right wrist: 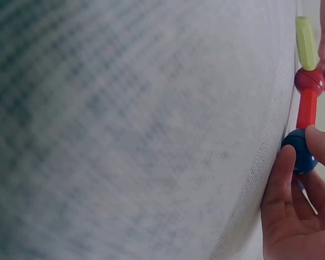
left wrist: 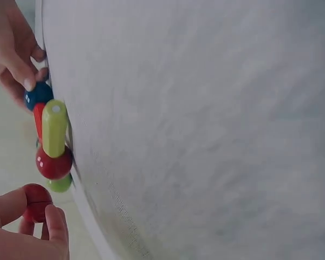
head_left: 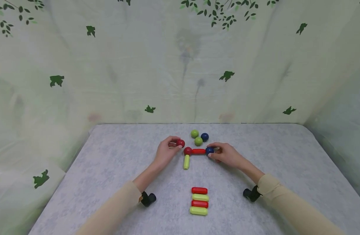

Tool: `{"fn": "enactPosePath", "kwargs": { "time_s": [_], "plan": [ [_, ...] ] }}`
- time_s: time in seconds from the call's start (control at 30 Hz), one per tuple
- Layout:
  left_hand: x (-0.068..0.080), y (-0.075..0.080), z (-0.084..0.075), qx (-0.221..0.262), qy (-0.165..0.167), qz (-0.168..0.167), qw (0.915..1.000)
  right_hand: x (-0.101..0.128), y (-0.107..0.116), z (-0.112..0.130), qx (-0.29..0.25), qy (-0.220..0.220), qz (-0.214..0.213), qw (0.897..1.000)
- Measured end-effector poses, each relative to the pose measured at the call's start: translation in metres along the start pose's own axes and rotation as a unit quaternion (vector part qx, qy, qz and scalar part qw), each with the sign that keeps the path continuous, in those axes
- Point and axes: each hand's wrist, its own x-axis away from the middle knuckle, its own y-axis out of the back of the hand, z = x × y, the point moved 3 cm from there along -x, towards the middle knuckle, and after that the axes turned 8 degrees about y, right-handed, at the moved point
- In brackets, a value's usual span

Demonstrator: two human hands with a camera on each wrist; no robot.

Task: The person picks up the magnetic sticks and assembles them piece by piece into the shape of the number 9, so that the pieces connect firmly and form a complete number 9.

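— Built so far? A short chain on the grey counter (head_left: 115,169): red ball (head_left: 187,150) at the corner, red rod (head_left: 198,151) running from it to a blue ball (head_left: 209,150), and a green rod (head_left: 186,162) hanging off the same red ball toward the near edge.

— And the hands?

— Left hand (head_left: 165,152) pinched on a second red ball (head_left: 180,143), held just beside the corner ball, apparently not yet joined. Right hand (head_left: 227,155) with thumb and fingertips closed round the blue ball at the far end of the red rod, seemingly steadying it.

— Same from the wrists?

— Yes. Left wrist view: loose red ball between thumb and finger, a small gap to the chain. Right wrist view: fingers curled on the blue ball, rod and corner ball beyond.

— Left over?

— Plenty, by the look of it. Two green balls (head_left: 194,133) and another blue ball (head_left: 204,137) clustered behind the chain, untouched. Four spare rods (head_left: 199,200), red and green alternating, stacked in a column near the front edge. Early stage, judging by that: two rods and two balls joined, more parts idle than used.
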Motion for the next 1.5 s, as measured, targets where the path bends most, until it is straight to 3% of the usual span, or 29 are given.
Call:
{"fn": "enactPosePath", "kwargs": {
  "time_s": [0.27,0.43,0.77,0.93,1.07,1.3,1.5],
  "plan": [
    [0.047,0.004,0.003,-0.036,0.021,0.04,0.9983,0.0,-0.001,-0.001,-0.004,-0.003,0.0,1.0],
    [0.064,0.001,0.007,-0.047,0.034,0.064,0.9963,0.0,0.0,0.0,-0.002,-0.003,-0.002,1.0],
    [0.072,-0.007,0.02,-0.048,0.054,0.109,0.9914,-0.001,0.0,0.001,0.006,0.004,-0.006,1.0],
    [0.073,-0.009,0.021,-0.043,0.059,0.108,0.9915,0.006,-0.001,0.016,0.027,0.028,-0.066,0.997],
    [0.073,-0.01,0.021,-0.038,0.061,0.108,0.9915,0.013,-0.007,0.037,0.038,0.083,-0.1,0.991],
    [0.073,-0.009,0.02,-0.029,0.053,0.111,0.992,0.011,-0.039,0.058,0.036,0.131,-0.011,0.991],
    [0.073,-0.009,0.02,-0.024,0.053,0.11,0.9922,0.0,-0.058,0.065,0.074,0.125,0.057,0.988]
  ]
}}
